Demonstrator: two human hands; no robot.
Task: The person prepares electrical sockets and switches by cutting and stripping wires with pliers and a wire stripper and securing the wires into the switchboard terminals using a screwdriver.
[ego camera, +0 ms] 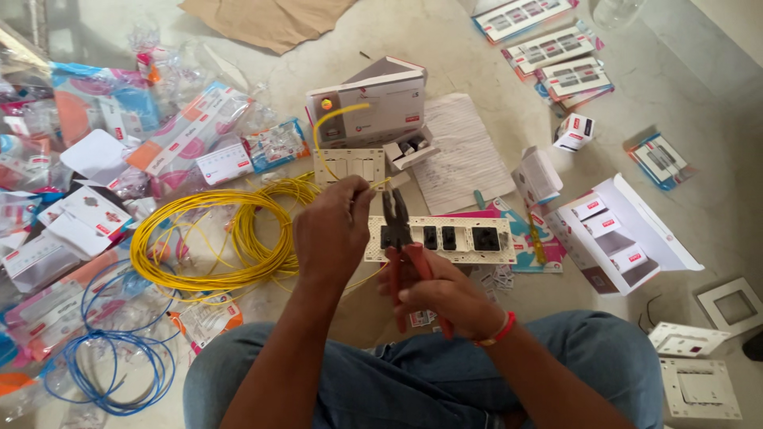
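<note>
My left hand (332, 230) pinches a length of yellow wire (334, 119) that arcs up over a white box. My right hand (445, 294), with a red thread on its wrist, grips red-handled pliers (395, 226). The dark jaws of the pliers point up toward the wire near my left fingertips. Behind the pliers lies a long white switch plate (445, 238) with black switches and a socket. A coil of yellow wire (214, 238) lies on the floor to the left of my left hand. I sit cross-legged in blue jeans.
A blue wire coil (119, 365) lies at the lower left among many plastic packets. An open white box (373, 103), a written paper sheet (465, 151), small switch boxes (616, 234) and white frames (699, 389) lie around. Cardboard (262, 20) lies at the top.
</note>
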